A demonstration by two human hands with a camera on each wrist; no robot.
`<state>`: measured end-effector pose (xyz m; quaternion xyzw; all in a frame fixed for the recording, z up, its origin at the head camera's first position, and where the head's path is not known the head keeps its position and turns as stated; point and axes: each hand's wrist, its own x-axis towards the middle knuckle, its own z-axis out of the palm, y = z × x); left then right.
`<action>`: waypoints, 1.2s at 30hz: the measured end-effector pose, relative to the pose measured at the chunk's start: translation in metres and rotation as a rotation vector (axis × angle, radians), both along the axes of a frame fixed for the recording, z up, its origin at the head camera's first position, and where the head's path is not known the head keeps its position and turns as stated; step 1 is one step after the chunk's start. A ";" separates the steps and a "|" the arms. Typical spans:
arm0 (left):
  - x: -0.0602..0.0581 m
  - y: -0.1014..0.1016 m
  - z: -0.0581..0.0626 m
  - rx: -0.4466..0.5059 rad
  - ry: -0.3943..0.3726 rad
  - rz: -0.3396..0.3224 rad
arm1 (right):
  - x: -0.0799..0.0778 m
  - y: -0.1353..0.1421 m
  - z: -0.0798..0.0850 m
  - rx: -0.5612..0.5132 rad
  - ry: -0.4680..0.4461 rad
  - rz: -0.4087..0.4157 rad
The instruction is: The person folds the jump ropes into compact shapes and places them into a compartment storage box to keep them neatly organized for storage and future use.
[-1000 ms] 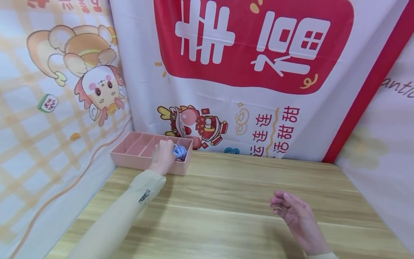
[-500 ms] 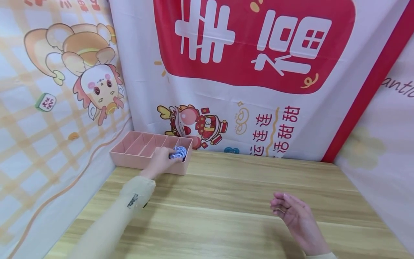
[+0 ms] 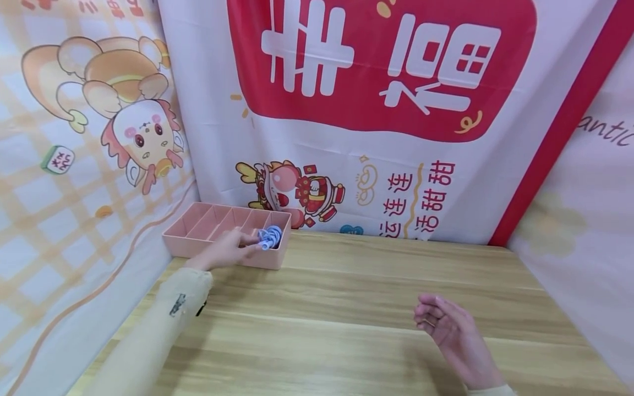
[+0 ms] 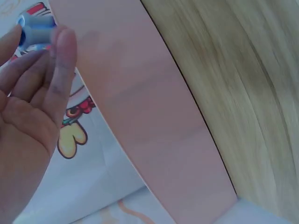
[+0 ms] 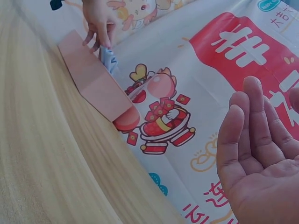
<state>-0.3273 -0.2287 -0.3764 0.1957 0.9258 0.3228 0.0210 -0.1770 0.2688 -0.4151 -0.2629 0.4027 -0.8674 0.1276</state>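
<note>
In the head view my left hand [image 3: 225, 250] is at the right end of a pink divided box [image 3: 177, 246]. Between thumb and fingers it pinches a coiled light-blue cable [image 3: 269, 237], which sits at rim height over the rightmost compartment. Two short, pale-blue cylindrical ends of the cable [image 4: 37, 30] show at the fingertips in the left wrist view. My right hand [image 3: 455, 341] hovers over the right part of the table, palm turned inward, fingers loosely bent and holding nothing. What lies deeper in the rightmost compartment is hidden.
The box stands at the back left corner of the wood-grain table [image 3: 346, 297], close to the left and back walls. Printed cloth [image 3: 317, 148] hangs behind the table, and more covers both sides.
The left hand has drawn left and toward me, and the coiled cable has risen to the box rim in its fingers. The head view has shifted slightly. My right hand stays put.
</note>
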 end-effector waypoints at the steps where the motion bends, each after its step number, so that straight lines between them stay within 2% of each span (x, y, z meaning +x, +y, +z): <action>1: -0.002 -0.002 0.001 0.002 -0.012 0.005 | -0.001 0.000 0.000 -0.001 0.006 0.006; 8: -0.015 -0.007 -0.005 -0.010 0.011 0.086 | -0.003 0.001 -0.005 0.027 0.049 0.022; 12: -0.021 -0.004 -0.010 0.001 0.061 0.158 | -0.002 0.001 -0.006 0.022 0.033 0.023; 16: -0.023 0.002 -0.009 0.005 0.086 0.210 | -0.001 0.000 -0.004 0.024 -0.006 0.009; 19: -0.025 0.006 -0.007 -0.050 0.084 0.192 | -0.002 0.000 -0.003 0.031 -0.024 -0.001; 23: -0.024 0.016 -0.003 -0.139 0.023 0.177 | -0.002 -0.001 -0.003 0.034 -0.031 -0.001; 26: -0.023 0.023 -0.004 -0.170 0.015 0.191 | -0.003 -0.001 -0.005 0.038 -0.013 0.006; 33: -0.019 0.028 -0.009 -0.078 0.144 0.211 | -0.004 -0.001 -0.008 0.041 0.002 0.021; 36: -0.017 0.029 -0.010 -0.122 0.186 0.188 | -0.003 -0.002 -0.008 0.038 -0.020 0.013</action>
